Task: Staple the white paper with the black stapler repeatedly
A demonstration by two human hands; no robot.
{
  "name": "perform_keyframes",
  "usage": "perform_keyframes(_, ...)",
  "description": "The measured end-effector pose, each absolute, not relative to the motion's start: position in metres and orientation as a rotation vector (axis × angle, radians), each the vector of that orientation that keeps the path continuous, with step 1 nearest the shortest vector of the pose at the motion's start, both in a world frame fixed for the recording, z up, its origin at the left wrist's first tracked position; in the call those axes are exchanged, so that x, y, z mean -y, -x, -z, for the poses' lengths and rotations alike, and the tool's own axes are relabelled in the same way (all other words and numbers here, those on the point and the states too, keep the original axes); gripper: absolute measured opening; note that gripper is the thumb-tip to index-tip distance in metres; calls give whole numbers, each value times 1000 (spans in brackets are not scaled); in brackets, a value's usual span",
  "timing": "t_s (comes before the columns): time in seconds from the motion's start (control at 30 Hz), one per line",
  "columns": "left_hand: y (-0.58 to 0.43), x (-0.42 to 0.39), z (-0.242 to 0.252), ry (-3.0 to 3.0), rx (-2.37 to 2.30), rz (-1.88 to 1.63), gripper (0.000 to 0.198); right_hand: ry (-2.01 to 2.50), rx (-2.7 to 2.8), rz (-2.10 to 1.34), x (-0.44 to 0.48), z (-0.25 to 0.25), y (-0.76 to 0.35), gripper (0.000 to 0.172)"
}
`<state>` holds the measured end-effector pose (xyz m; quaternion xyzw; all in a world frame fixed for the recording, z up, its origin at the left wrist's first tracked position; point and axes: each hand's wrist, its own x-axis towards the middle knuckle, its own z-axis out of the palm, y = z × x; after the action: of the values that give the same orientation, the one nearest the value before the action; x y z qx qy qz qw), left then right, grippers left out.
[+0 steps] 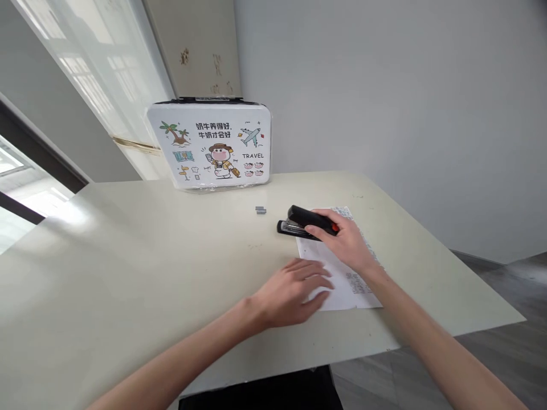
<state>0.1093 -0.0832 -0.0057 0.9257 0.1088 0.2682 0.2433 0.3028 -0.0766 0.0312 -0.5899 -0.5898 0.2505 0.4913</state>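
My right hand [344, 236] is closed around a black stapler [308, 218] with a small red part at its back. The stapler's front points left, its top arm lifted a little off the base. It is at the far end of a white printed sheet of paper [337, 285]; whether the paper's edge is between its jaws I cannot tell. Over the left edge of the sheet is my left hand [297, 290], palm down with fingers spread and holding nothing. Two small grey strips of staples [260, 210] lie left of the stapler.
A white case [217, 151] with cartoon travel pictures stands upright at the back of the pale table [149, 273]. Behind the table rises a grey wall [384, 102]. A curtain [98, 74] hangs at the left, and a black seat [265, 393] shows below the front edge.
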Motion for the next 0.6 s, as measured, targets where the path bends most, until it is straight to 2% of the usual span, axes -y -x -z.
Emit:
perform_keyframes(0.13,-24,61,4,-2371,-618,-688,22,1319,1464,-853,51,-4,-266,37)
perform_keyframes(0.23,9,46,4,-2162,-941,-787,38,1261,1480,-982,39,13,-243,38)
perform_keyframes(0.37,22,33,0,-1897,-1203,-907,45,1286,1553,-1060,40,22,-237,39)
perform_keyframes(0.6,21,29,4,-1759,-1305,-874,45,1298,1666,-1108,49,19,-252,32)
